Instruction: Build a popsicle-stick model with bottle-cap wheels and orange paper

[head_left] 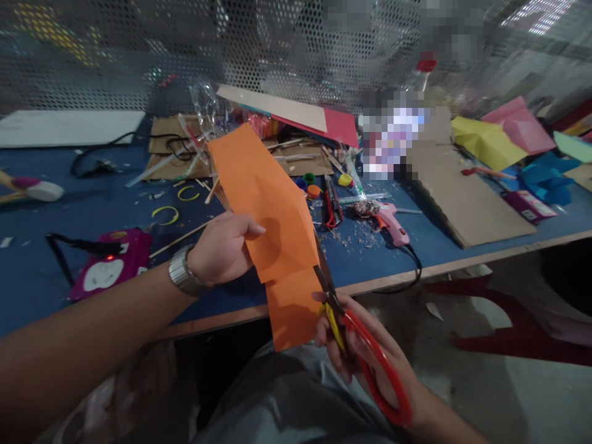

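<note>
Watching remotely, I find nearest me the right hand (377, 333) gripping red-handled metal scissors (355, 324), blades pointing away from the body and meeting the right edge of a long orange paper sheet (277, 209); I cannot tell whether paper lies between them. From that grip, the sheet lies ahead and leftward, its long axis slanting away to the far left, while the left hand (224, 250) pinches its left edge, thumb on top. Beyond the scissors, ahead and rightward, a pink plastic glue gun (393, 225) rests on the blue tabletop (129, 200).
</note>
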Demonstrator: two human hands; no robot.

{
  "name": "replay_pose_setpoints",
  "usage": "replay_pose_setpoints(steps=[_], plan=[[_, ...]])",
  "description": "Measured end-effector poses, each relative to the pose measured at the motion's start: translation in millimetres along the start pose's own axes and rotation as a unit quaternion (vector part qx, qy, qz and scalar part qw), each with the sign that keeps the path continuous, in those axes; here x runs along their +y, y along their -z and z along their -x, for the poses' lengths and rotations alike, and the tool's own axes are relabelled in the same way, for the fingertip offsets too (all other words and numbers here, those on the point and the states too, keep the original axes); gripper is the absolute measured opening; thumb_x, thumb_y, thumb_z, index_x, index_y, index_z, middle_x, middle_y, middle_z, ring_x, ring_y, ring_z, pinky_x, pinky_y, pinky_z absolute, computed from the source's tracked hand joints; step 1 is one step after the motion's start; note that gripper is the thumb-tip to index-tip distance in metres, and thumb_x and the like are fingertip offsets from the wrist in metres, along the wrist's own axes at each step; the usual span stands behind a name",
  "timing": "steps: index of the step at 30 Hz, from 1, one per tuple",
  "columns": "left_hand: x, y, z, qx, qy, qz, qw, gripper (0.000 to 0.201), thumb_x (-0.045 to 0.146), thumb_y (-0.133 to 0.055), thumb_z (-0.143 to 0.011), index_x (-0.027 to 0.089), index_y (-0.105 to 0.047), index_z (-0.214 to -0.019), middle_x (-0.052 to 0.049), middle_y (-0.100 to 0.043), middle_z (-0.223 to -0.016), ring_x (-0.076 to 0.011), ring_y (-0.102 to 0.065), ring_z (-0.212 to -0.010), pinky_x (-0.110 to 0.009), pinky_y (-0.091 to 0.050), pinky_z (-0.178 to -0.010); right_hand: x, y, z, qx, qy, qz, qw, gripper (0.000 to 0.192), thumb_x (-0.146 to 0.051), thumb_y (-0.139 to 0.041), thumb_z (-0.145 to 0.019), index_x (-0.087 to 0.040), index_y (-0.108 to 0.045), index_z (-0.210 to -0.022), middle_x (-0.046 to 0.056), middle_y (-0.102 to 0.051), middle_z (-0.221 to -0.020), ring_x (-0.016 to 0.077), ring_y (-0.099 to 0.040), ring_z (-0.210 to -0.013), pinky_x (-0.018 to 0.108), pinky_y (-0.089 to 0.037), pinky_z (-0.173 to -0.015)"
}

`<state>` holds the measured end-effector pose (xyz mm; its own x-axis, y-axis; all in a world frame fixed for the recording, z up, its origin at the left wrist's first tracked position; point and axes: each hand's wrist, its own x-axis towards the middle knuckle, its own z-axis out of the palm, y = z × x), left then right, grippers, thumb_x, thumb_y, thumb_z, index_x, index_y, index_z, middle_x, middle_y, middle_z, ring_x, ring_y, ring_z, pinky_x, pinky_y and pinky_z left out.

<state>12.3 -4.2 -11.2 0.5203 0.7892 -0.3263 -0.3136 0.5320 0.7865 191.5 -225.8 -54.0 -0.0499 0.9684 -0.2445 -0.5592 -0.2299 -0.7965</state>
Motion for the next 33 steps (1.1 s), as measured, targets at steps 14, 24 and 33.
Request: replay_pose_setpoints(steps=[14, 24, 33], plan=[[1.1, -4.8, 2.2, 0.005, 0.002, -0.008, 1.0, 0.03, 0.011, -0.069, -0.059, 0.016, -0.08, -0.087, -0.008, -0.082, -0.084, -0.0308, -0.079, -0.082, -0.047, -0.069, -0.081, 0.0, -1.9, -2.2, 0.007, -0.007, -0.009, 1.0, 0.041, -0.047, -0.076, -0.1, -0.034, -0.076, -0.139, 0.005, -0.074, -0.095, 0.0045, -0.053, -0.052, 0.019, -0.041, -0.052], [0.8, -4.9, 0.5, 0.01, 0.006, -0.008, 1.0, 0.029, 0.011, -0.069, -0.057, 0.017, -0.079, -0.083, -0.009, -0.081, -0.084, -0.0344, -0.08, -0.088, -0.045, -0.068, -0.077, -0.4, -0.8, -2.9, 0.004, -0.006, -0.004, 1.0, 0.04, -0.049, -0.075, -0.101, -0.034, -0.076, -0.138, 0.003, -0.072, -0.091, 0.0027, -0.052, -0.051, 0.018, -0.039, -0.053], [2.2, -7.3, 0.7, 0.005, 0.014, -0.002, 1.0, 0.032, 0.01, -0.065, -0.058, 0.018, -0.079, -0.086, -0.009, -0.082, -0.086, -0.0388, -0.079, -0.104, -0.05, -0.066, -0.09, -0.1, 0.4, -1.5, 0.004, -0.001, 0.011, 1.0, 0.041, -0.049, -0.073, -0.103, -0.034, -0.075, -0.141, 0.004, -0.073, -0.093, 0.0029, -0.052, -0.051, 0.019, -0.037, -0.053]])
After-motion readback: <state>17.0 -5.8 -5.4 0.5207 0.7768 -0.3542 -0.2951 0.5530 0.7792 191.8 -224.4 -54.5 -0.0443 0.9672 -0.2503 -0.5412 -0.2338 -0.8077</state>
